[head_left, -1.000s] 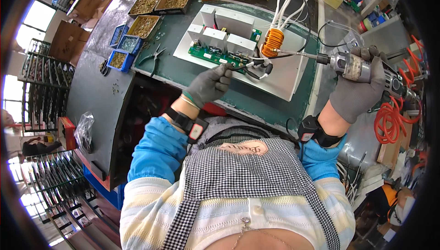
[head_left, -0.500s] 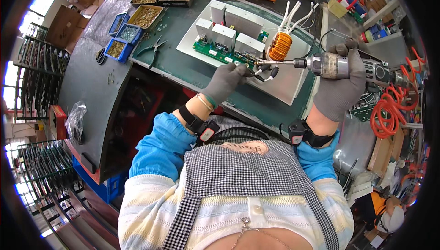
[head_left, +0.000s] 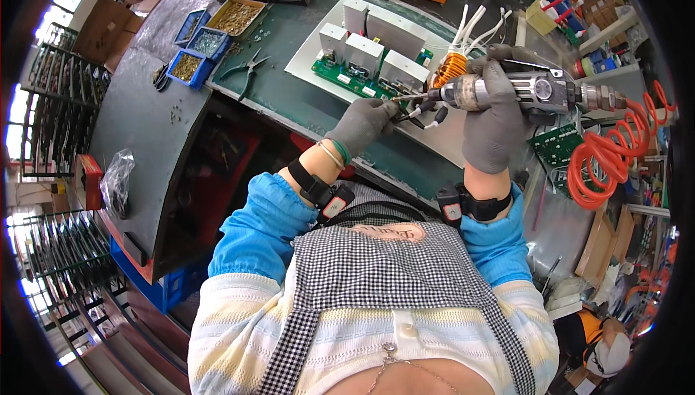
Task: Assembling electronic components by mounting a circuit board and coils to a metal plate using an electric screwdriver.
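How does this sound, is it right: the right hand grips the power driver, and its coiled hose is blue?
Not quite: the coiled hose is red-orange, not blue, as the head view shows. The right hand does grip the power driver.

Right hand (head_left: 496, 120), fingers around silver driver (head_left: 539, 89); left hand (head_left: 362, 126) beside green circuit board (head_left: 355, 85).

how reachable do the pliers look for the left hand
Probably yes: nothing visible blocks the way from the left hand across the green mat to the pliers. It seems to be pinching a black cable, though, and would likely need to let go first.
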Available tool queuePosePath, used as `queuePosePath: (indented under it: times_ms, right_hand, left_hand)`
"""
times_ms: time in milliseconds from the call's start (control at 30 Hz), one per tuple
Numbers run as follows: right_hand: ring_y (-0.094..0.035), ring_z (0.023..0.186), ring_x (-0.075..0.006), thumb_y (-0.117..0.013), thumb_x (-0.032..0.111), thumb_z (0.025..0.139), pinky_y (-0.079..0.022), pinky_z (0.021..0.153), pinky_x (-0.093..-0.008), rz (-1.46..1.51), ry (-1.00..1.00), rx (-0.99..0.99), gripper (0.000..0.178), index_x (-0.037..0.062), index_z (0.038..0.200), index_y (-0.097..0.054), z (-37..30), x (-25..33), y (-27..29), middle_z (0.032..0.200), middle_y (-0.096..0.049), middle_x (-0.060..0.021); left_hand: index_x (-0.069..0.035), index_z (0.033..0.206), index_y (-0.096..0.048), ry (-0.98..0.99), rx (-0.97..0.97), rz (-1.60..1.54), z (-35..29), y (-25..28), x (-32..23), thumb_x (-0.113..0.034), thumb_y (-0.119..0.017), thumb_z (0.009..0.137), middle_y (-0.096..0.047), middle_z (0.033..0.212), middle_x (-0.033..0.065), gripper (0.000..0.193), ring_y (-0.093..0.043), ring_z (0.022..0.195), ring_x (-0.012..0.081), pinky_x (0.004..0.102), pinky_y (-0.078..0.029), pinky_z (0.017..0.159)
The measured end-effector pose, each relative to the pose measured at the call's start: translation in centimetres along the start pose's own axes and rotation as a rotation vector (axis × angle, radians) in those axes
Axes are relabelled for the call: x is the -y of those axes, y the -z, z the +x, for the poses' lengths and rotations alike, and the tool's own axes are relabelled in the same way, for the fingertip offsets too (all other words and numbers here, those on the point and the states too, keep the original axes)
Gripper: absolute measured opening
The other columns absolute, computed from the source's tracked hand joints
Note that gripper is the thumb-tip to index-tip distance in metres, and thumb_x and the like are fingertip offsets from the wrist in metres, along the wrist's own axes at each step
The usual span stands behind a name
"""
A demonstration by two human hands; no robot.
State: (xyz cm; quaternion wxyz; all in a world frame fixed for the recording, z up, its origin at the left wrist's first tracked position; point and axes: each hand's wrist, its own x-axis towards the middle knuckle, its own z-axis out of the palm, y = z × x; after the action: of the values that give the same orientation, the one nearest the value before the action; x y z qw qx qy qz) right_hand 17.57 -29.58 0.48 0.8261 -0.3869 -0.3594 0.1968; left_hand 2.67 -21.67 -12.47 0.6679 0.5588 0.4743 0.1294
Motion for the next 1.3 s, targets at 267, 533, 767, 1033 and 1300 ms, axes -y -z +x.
queuePosePath:
  times_ms: [267, 533, 767, 1033, 1300]
  right_hand:
    - [-0.065, 0.087, -0.0152, -0.069, -0.001, 0.082, -0.055, 0.079, -0.0305, -0.013, -0.018, 0.096, 0.03, 0.0018, 0.11, -0.058, 0.1, -1.8, -0.9, 0.099, -0.066, -0.0076]
    - [-0.062, 0.08, -0.0092, -0.072, 0.0, 0.079, -0.052, 0.072, -0.0243, -0.098, -0.029, 0.191, 0.025, 0.0018, 0.102, -0.063, 0.5, -2.0, -3.2, 0.093, -0.067, -0.0048]
    - [-0.062, 0.078, -0.0091, -0.071, -0.002, 0.078, -0.05, 0.065, -0.0224, -0.296, -0.111, 0.443, 0.035, 0.0042, 0.112, -0.061, 2.0, -3.2, -5.4, 0.098, -0.067, -0.0054]
    - [-0.056, 0.063, -0.0075, -0.07, -0.001, 0.077, -0.045, 0.053, -0.0215, -0.09, -0.137, 0.426, 0.032, 0.0047, 0.107, -0.061, 2.2, -4.3, -6.2, 0.092, -0.066, -0.0047]
    - [-0.062, 0.074, -0.0067, -0.076, -0.002, 0.075, -0.05, 0.065, -0.0223, -0.085, -0.302, 0.376, 0.021, 0.0032, 0.093, -0.066, 2.5, -3.7, -5.9, 0.084, -0.067, -0.0002]
  left_hand:
    - [0.002, 0.092, -0.068, -0.041, -0.01, -0.038, 0.7, -0.4, 0.9, -0.033, -0.057, 0.1, -0.058, 0.068, 0.0023, 0.037, -0.049, 0.06, 0.0102, 0.027, -0.041, 0.058]
    - [0.0, 0.084, -0.071, -0.022, -0.069, 0.11, 0.1, -0.4, -0.1, -0.04, -0.058, 0.096, -0.066, 0.069, 0.0117, 0.043, -0.062, 0.066, 0.0216, 0.0364, -0.049, 0.068]
    - [0.001, 0.084, -0.071, -0.01, -0.068, 0.197, -0.1, -0.1, -0.5, -0.044, -0.057, 0.095, -0.066, 0.071, 0.0165, 0.047, -0.065, 0.069, 0.029, 0.0398, -0.049, 0.07]
    - [0.002, 0.091, -0.071, -0.02, -0.058, 0.259, -0.2, 0.0, -1.1, -0.042, -0.058, 0.097, -0.065, 0.069, 0.0092, 0.046, -0.058, 0.063, 0.0167, 0.0343, -0.047, 0.065]
    - [0.0, 0.089, -0.072, -0.064, -0.043, 0.109, 0.4, -0.3, 0.2, -0.04, -0.058, 0.097, -0.065, 0.07, 0.0091, 0.044, -0.059, 0.062, 0.0174, 0.0358, -0.048, 0.062]
